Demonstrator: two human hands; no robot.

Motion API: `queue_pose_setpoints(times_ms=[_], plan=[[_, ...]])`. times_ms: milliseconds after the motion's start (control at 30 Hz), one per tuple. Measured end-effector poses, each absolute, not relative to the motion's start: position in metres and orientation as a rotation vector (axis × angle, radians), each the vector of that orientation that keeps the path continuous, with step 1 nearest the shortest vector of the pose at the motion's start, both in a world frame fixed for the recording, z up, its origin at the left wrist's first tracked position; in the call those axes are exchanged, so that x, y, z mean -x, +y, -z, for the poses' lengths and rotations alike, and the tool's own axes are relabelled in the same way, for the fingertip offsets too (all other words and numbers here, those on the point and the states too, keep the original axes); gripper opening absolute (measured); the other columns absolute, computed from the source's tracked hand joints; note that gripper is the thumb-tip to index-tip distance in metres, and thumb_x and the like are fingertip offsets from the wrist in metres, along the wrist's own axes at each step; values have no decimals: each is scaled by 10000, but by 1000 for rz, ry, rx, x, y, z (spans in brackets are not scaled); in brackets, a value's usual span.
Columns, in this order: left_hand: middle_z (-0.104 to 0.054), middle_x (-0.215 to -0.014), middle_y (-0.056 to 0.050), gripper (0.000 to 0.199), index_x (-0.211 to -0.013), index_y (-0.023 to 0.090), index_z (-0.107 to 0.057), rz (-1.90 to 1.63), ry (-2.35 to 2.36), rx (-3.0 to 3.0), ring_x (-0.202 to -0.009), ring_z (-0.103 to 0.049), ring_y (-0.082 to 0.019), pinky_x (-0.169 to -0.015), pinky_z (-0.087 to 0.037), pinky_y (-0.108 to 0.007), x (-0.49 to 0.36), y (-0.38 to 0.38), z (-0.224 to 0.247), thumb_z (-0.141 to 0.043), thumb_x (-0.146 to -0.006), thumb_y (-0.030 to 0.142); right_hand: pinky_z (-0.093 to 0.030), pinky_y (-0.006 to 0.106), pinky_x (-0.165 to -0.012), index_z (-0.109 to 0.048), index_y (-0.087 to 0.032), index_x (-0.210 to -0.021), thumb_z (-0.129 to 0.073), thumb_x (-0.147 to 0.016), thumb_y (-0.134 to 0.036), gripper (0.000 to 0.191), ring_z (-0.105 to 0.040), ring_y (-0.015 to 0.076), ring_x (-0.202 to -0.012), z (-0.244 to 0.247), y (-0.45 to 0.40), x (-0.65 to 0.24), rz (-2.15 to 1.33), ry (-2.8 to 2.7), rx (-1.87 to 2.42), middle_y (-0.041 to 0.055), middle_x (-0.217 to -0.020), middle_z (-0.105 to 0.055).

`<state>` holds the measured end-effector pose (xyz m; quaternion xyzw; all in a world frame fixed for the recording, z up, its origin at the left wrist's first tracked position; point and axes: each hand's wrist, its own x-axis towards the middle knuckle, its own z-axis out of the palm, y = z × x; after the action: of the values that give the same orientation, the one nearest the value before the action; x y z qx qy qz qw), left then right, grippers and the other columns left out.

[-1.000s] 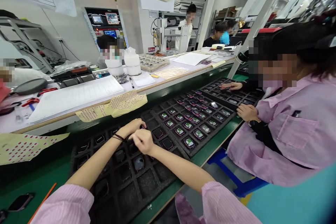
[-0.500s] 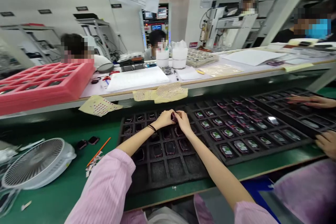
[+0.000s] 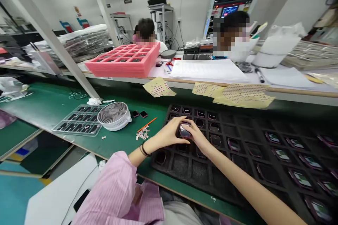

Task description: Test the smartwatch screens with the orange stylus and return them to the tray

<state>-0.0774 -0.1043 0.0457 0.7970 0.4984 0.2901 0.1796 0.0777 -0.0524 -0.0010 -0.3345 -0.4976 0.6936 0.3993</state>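
Note:
Both hands meet over the left part of a black foam tray [image 3: 199,171] with square compartments. My left hand [image 3: 170,132] curves its thumb and fingers around the edge of a small dark watch case [image 3: 184,130] with a shiny face. My right hand [image 3: 196,134] grips the same case from the right, fingers on its top. Similar dark watches [image 3: 200,113] sit in the compartments around the hands. Farther right in the tray, several watches [image 3: 299,177] show pale green and white patches.
A white round fan [image 3: 114,116], a clear tray of dark parts [image 3: 79,121], two watches [image 3: 143,114], an orange stick [image 3: 147,124] and small white pieces lie left. A shelf behind bears a pink foam tray [image 3: 121,68] and papers [image 3: 208,70]. Two people sit beyond.
The view has swung left, and the co-worker's hands at the right are out of view. Both my hands still hold a case, now with its shiny face showing.

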Motion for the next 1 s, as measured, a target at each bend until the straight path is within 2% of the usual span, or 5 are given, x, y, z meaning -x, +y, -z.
queue_pose_setpoints(times_ms=[100,167,600,833,1000], plan=[[-570,-1122,-86,217,-1038,195,-564,-660,1780,-2095,-1082,-544,-222,-943,-457,-355,136,-114,-37,-563,-837,277,-483,297,-507,-577,-203,-1020,-588,-776,-366,294,-599,179,-599,1,-49,-75,-2062,-1029,771,32,-735,-644],[-588,-1002,-90,87,-878,165,-609,-369,2037,-1987,-997,-563,-233,-879,-473,-357,168,-120,-25,-551,-827,206,-476,307,-509,-594,-170,-981,-539,-791,-358,272,-603,187,-585,5,-45,-79,-2154,-898,754,67,-718,-657],[-583,-990,-104,101,-815,149,-604,-178,2174,-1872,-967,-562,-220,-877,-468,-330,199,-116,9,-507,-795,129,-458,324,-526,-608,-157,-1014,-484,-811,-353,309,-610,210,-617,3,-53,-84,-2173,-812,703,86,-746,-661],[-620,-954,-115,26,-759,150,-586,-197,2200,-1808,-928,-589,-241,-787,-477,-319,203,-114,3,-563,-767,159,-450,318,-525,-605,-149,-1016,-481,-809,-353,316,-602,204,-610,-5,-54,-90,-2131,-812,675,85,-734,-657],[-664,-761,-56,70,-741,155,-589,-332,2213,-1730,-736,-643,-192,-653,-478,-262,192,-112,-13,-570,-783,208,-455,311,-515,-598,-155,-1027,-482,-814,-351,311,-602,198,-607,-11,-58,-92,-2070,-824,649,84,-754,-660]])
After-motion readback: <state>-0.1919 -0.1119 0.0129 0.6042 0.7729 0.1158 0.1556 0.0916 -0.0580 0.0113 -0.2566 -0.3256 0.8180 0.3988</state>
